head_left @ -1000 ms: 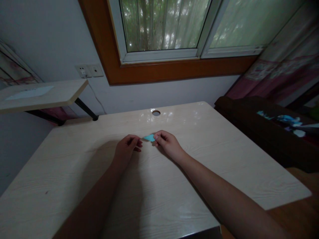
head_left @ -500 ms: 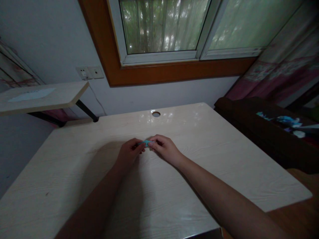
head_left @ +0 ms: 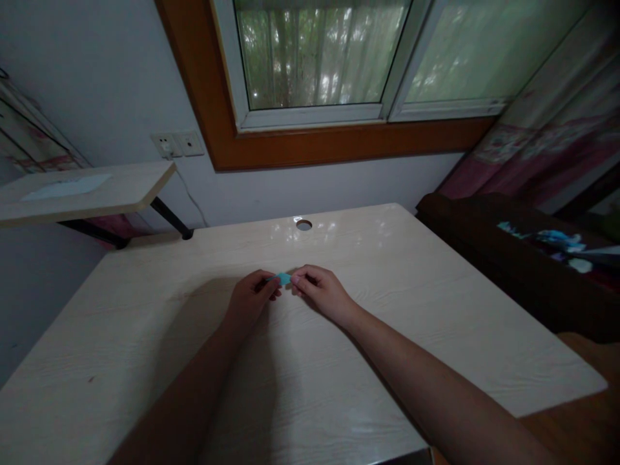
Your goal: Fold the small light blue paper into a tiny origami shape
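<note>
A small, flat turquoise piece (head_left: 284, 279), perhaps folded paper, is held just above the pale wood-grain table (head_left: 416, 323). My left hand (head_left: 252, 294) pinches its left end between thumb and forefinger, the other fingers curled beneath. On the opposite side, my right hand (head_left: 317, 287) has thumb and forefinger closed on its right tip. Only the middle of the piece shows between the fingertips; both ends are covered. Its exact kind is too small to make out.
A raised shelf (head_left: 140, 187) on black legs stands at the table's back left, bearing a pale sheet (head_left: 68, 186). A round cable hole (head_left: 304, 225) is near the back edge. Beyond are a wall socket (head_left: 177, 144) and a window (head_left: 314, 58). Dark furniture (head_left: 484, 265) stands at right.
The turquoise piece has turned a little and shows a broader face between my fingertips. My right fingers cover less of it. Both hands stay in about the same place.
</note>
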The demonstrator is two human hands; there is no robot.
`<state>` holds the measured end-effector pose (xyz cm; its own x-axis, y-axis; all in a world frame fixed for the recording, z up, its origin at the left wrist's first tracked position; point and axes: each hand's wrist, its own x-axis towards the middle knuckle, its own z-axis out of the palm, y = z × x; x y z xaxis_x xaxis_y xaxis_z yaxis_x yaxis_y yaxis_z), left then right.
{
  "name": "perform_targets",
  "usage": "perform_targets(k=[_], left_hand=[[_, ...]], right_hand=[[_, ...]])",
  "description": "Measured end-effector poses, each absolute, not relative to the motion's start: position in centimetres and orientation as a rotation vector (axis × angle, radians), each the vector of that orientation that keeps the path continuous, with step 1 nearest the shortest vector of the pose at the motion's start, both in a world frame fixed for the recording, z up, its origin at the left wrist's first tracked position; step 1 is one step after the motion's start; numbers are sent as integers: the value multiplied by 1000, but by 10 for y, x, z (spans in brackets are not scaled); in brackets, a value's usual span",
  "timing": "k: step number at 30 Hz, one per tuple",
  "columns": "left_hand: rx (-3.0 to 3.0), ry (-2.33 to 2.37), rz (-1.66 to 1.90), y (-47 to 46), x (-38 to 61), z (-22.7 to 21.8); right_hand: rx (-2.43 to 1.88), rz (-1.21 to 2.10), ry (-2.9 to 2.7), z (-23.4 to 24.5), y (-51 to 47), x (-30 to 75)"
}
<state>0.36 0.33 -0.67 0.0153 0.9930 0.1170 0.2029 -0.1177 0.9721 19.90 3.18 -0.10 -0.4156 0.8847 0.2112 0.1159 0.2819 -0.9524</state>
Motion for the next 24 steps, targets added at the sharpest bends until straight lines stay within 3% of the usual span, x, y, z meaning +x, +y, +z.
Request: perform_targets(k=[24], left_hand=[[1430,1386,1233,1,5,5]], right_hand=[[-971,1169,-1795,-6,33,199]])
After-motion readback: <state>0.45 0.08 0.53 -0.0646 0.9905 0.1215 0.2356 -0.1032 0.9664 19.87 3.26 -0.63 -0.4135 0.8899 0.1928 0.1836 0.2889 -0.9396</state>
